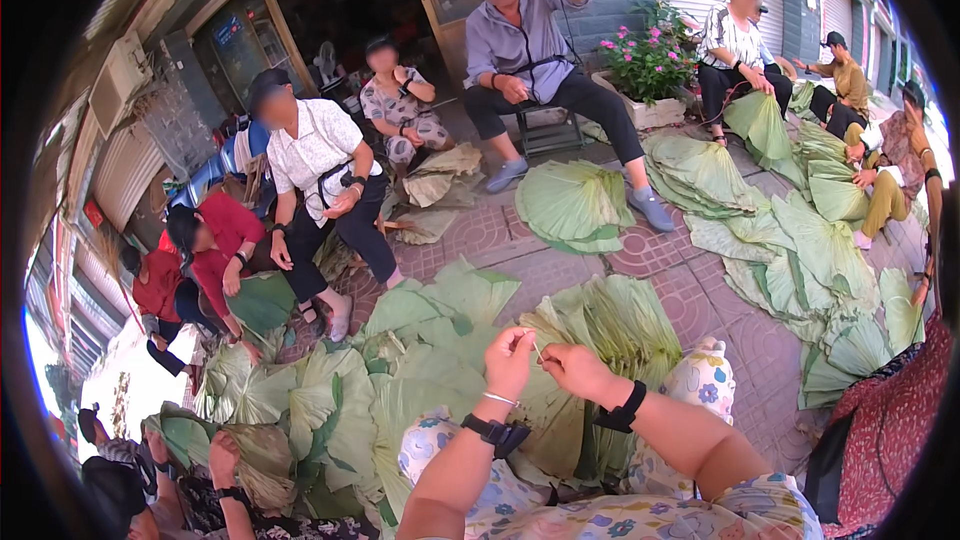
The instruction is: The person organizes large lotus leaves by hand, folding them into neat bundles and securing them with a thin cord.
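Note:
My left hand and my right hand are close together above my lap. Between their pinched fingertips runs a thin pale strand, perhaps a thread or a thin stem; its exact kind cannot be told. Just beyond and beneath my hands lies a stack of folded green lotus leaves, with brownish stem ends. Paler, more brownish leaves show between my forearms. A bracelet circles my left wrist, and each wrist wears a black strap.
Large leaves spread over the paving on the left. Further leaf piles lie ahead and on the right. Several people sit around, one on a stool ahead. A planter with pink flowers stands by the wall.

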`<state>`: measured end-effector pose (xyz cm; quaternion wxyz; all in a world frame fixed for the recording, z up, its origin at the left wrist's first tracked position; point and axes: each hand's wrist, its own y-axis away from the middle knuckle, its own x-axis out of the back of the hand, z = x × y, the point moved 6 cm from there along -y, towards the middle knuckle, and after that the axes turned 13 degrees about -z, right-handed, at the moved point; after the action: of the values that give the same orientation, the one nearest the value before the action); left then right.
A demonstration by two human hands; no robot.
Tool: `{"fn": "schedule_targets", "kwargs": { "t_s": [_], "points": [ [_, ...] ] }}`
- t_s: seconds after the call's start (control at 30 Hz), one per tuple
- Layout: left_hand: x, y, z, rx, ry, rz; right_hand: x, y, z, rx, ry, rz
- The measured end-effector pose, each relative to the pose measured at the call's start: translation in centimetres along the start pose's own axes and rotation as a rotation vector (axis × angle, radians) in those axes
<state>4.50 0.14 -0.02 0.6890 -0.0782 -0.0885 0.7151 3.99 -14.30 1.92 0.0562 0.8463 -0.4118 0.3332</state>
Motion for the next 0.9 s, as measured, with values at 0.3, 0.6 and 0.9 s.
{"fn": "schedule_targets", "kwargs": {
  "t_s": [0.3,0.6,0.9],
  "points": [
    [0.3,0.2,1.3,-0.052,-0.229,0.078,0.4,0.2,0.4,-0.012,0.033,-0.027],
    [-17.0,7.0,24.6,-1.01,-0.439,-0.669,-2.1,-0.6,2.3,-0.106,0.078,-0.133],
    [1.2,1.6,18.8,-0.517,-0.911,-0.192,-1.2,-1.1,0.3,-0.044,0.194,-0.107]
  ]
}}
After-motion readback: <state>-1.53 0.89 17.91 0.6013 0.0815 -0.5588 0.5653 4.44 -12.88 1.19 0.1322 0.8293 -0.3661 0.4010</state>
